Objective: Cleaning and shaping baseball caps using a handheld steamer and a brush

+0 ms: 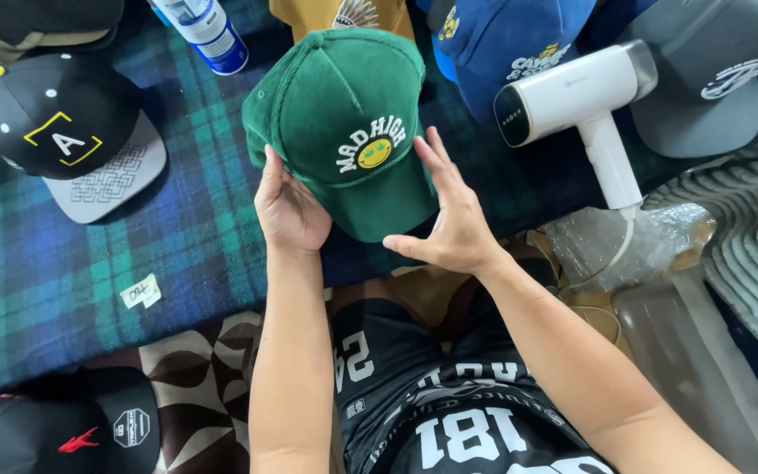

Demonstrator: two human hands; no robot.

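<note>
Left hand (289, 211) and right hand (454, 219) open, palms cupping either side of green corduroy cap (344, 123) – cap rests mid plaid blanket (177, 237), brim toward person. White handheld steamer (585, 101) just right; black-grey flat-brim cap (67, 132) far left.

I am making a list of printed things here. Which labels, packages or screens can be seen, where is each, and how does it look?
Paper tag: small, white, handwritten, lying on the plaid blanket left of the left hand.
Bottle: top edge, a cylinder with a white and blue label.
Steamer: right of the green cap, white, with a dark round panel at its end.
Plastic bag: clear, crumpled, under the steamer's handle.
</note>
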